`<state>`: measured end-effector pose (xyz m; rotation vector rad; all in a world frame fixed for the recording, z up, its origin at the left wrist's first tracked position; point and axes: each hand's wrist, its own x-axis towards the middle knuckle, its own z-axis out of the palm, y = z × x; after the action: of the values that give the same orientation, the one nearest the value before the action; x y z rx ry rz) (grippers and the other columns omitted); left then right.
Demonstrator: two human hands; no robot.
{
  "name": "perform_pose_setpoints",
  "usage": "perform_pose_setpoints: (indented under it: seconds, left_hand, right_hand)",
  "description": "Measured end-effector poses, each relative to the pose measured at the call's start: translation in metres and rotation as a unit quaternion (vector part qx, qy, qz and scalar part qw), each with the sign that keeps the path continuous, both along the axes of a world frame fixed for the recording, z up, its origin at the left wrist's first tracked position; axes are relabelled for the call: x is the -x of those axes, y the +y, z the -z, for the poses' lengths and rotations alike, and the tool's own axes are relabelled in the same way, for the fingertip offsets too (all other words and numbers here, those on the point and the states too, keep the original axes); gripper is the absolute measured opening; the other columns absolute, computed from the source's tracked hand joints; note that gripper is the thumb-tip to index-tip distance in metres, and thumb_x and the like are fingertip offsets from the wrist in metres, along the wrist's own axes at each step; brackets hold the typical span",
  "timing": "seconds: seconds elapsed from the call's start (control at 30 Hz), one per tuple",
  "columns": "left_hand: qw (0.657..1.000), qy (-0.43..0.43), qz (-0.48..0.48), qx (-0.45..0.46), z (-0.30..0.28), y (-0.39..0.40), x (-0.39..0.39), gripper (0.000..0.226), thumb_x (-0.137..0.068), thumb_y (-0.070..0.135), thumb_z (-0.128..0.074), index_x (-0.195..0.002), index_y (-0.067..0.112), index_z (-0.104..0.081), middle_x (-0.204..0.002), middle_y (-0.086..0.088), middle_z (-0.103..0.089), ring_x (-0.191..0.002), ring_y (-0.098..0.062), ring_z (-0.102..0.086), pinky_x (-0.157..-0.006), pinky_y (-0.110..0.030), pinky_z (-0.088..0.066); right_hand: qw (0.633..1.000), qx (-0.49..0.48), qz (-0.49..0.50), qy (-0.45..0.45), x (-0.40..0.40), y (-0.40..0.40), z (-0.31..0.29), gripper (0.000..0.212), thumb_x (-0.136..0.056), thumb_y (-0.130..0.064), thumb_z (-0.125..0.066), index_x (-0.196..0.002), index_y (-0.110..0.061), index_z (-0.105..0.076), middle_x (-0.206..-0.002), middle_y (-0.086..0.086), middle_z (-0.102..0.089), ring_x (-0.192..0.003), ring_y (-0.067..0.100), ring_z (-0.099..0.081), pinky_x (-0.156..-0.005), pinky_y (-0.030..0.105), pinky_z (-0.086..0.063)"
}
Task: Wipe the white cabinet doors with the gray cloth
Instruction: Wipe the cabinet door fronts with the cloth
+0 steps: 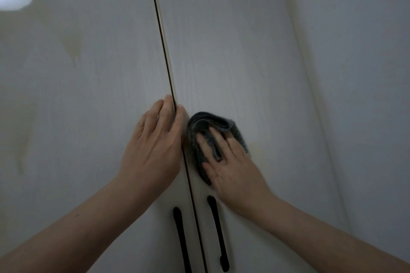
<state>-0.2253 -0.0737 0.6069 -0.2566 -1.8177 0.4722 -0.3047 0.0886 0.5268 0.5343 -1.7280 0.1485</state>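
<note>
- Nearest: two black handles (180, 239), one per door, low either side of the seam.
- My left hand (153, 144) lies flat on the left door (77, 95), fingers straight and together, tips at the seam. Looks like bracing only.
- My right hand (230, 166) presses the cloth (199, 131) on the right door (233, 51), fingers spread over the bunched fabric, just right of the seam, above the handle.
- Step: mid-wipe, right door.
- Next, my guess: push up and outward; yellowish mark just right of cloth.
- Far: left door has stains (73, 46) higher up, not yet reached.

Right hand (230, 162) presses gray cloth (199, 137) against right cabinet door (233, 51).
</note>
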Motion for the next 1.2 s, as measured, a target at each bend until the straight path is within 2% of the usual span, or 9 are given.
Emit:
perform_pose_setpoints:
  seconds: [0.07,0.23,0.4,0.53,0.77,0.9,1.0,1.1,1.2]
  left_hand:
    - [1.000,-0.010,-0.011,-0.001,0.004,0.001,0.001,0.059,-0.091,0.019,-0.056,-0.144,0.000,-0.040,-0.153,-0.025,-0.030,-0.141,-0.040,-0.029,-0.112,-0.049,-0.031]
    - [1.000,-0.021,-0.011,-0.001,0.019,0.004,0.002,0.063,-0.089,0.023,-0.061,-0.143,-0.001,-0.042,-0.153,-0.025,-0.030,-0.141,-0.040,-0.028,-0.111,-0.049,-0.031]
    - [1.000,-0.018,-0.002,-0.013,0.026,0.005,0.002,0.064,-0.087,0.021,-0.063,-0.143,-0.002,-0.041,-0.153,-0.026,-0.030,-0.141,-0.041,-0.027,-0.111,-0.051,-0.030]
    - [1.000,-0.015,-0.003,-0.011,0.028,0.006,0.005,0.063,-0.089,0.021,-0.060,-0.144,-0.003,-0.040,-0.153,-0.028,-0.028,-0.142,-0.042,-0.026,-0.113,-0.051,-0.028]
    - [1.000,-0.009,0.002,-0.018,0.031,0.009,0.009,0.061,-0.090,0.020,-0.053,-0.143,-0.007,-0.040,-0.153,-0.030,-0.027,-0.142,-0.045,-0.026,-0.112,-0.054,-0.029]
    - [1.000,-0.011,0.000,-0.012,0.030,0.009,0.009,0.061,-0.090,0.021,-0.051,-0.143,-0.006,-0.039,-0.153,-0.030,-0.027,-0.142,-0.044,-0.026,-0.112,-0.052,-0.029]
    - [1.000,-0.007,0.002,-0.010,0.031,0.006,0.009,0.061,-0.090,0.020,-0.057,-0.143,-0.005,-0.040,-0.153,-0.029,-0.028,-0.142,-0.043,-0.026,-0.111,-0.053,-0.032]
    - [1.000,-0.009,0.005,-0.006,0.031,0.005,0.009,0.061,-0.091,0.021,-0.057,-0.144,-0.005,-0.039,-0.154,-0.028,-0.027,-0.143,-0.043,-0.025,-0.112,-0.053,-0.031]
    - [1.000,-0.008,-0.001,0.006,0.029,0.003,0.010,0.061,-0.092,0.023,-0.054,-0.144,-0.006,-0.039,-0.153,-0.029,-0.027,-0.143,-0.044,-0.025,-0.112,-0.052,-0.029]
  right_hand:
    - [0.999,0.042,0.000,-0.014,0.012,0.019,-0.002,0.056,-0.103,-0.037,-0.027,-0.154,-0.016,-0.022,-0.157,0.018,-0.028,-0.141,0.040,-0.029,-0.116,0.045,-0.026]
    - [0.980,0.183,-0.018,-0.080,0.054,0.089,-0.008,0.059,-0.103,-0.032,-0.019,-0.152,0.000,-0.022,-0.158,0.023,-0.022,-0.146,0.036,-0.018,-0.120,0.049,-0.018]
    - [0.943,0.302,-0.024,-0.136,0.079,0.131,0.000,0.065,-0.099,-0.038,-0.011,-0.155,-0.005,-0.009,-0.162,0.019,-0.011,-0.150,0.030,-0.007,-0.123,0.046,-0.005]
    - [0.927,0.346,-0.034,-0.145,0.070,0.113,-0.003,0.064,-0.097,-0.036,-0.009,-0.156,-0.009,-0.006,-0.162,0.016,-0.009,-0.150,0.024,-0.003,-0.120,0.033,0.008]
    - [0.974,0.198,-0.060,-0.094,0.022,0.037,0.024,0.058,-0.102,-0.035,-0.018,-0.155,-0.010,-0.021,-0.160,0.019,-0.017,-0.147,0.035,-0.013,-0.122,0.042,-0.005]
    - [0.981,0.091,-0.094,-0.145,-0.006,0.007,0.037,0.058,-0.102,-0.042,-0.012,-0.157,-0.026,-0.002,-0.164,0.007,-0.002,-0.149,0.027,0.002,-0.121,0.042,-0.002]
    - [0.981,0.042,-0.104,-0.161,-0.011,0.006,0.044,0.056,-0.101,-0.047,-0.006,-0.154,-0.037,0.011,-0.163,-0.002,0.009,-0.148,0.023,0.010,-0.119,0.033,0.013]
    - [0.987,0.012,-0.086,-0.135,-0.001,0.021,0.044,0.055,-0.102,-0.049,-0.007,-0.154,-0.038,0.008,-0.163,-0.004,0.004,-0.149,0.025,0.001,-0.120,0.035,0.006]
    - [0.993,0.035,-0.051,-0.103,0.021,0.046,0.038,0.054,-0.104,-0.045,-0.009,-0.156,-0.031,-0.002,-0.161,0.006,-0.011,-0.144,0.033,-0.014,-0.120,0.037,-0.003]
